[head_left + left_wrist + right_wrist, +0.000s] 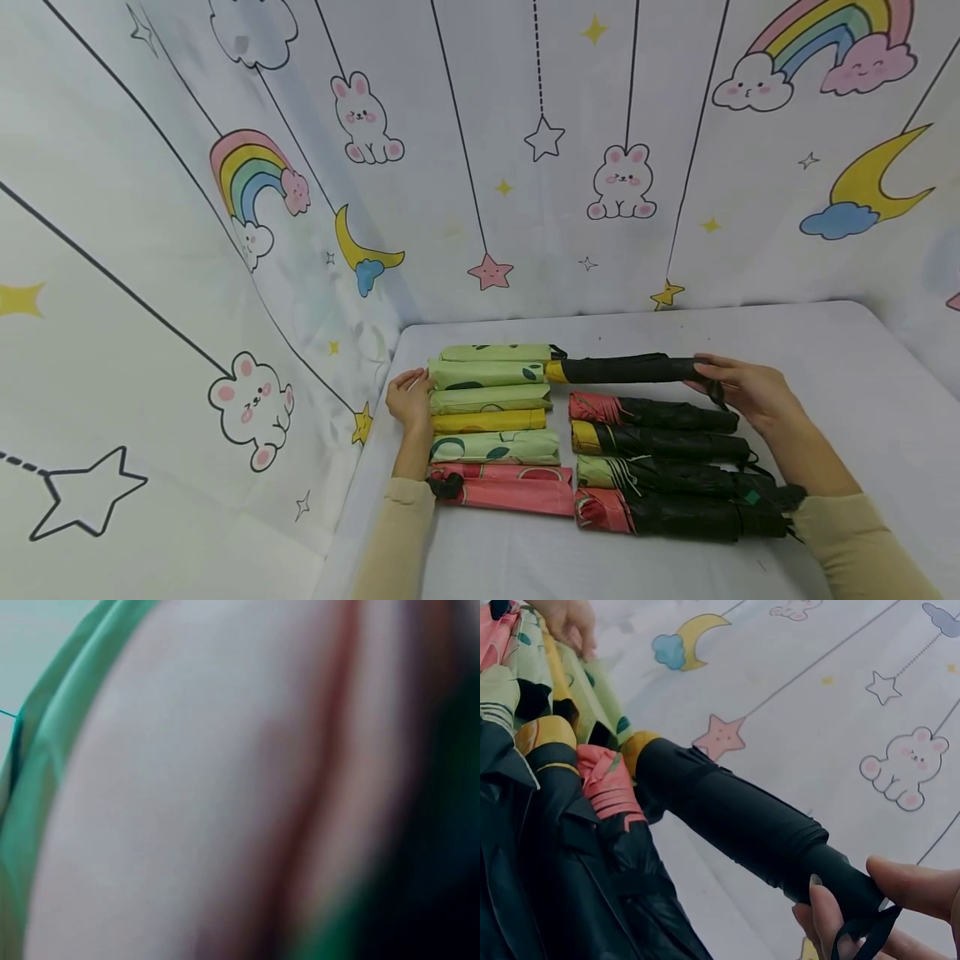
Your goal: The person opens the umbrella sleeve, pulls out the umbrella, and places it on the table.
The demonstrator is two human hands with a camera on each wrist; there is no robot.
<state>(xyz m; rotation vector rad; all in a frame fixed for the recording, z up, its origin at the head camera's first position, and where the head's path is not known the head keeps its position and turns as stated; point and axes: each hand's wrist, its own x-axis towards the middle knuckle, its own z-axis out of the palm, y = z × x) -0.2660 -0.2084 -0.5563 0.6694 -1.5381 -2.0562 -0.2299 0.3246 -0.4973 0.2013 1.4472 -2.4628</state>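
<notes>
In the head view my right hand [742,387] grips the handle end of a black folded umbrella [626,369] between thumb and fingers. A thin wrist loop [868,930] hangs at that end. The umbrella's yellow end points left and meets the right end of a light green fabric umbrella sleeve [487,375]. At that sleeve's left end is my left hand [410,402], its fingertips right at the fabric. From the right wrist view, the left hand [571,624] appears beyond the sleeves, fingers pointing down. Blurred skin fills most of the left wrist view.
More fabric sleeves, green, yellow [491,421] and red [517,487], lie stacked in a column on the white table [570,567]. Right of them lie several folded black umbrellas [675,446] with coloured ends. Patterned white cloth [450,125] hangs behind and at the left.
</notes>
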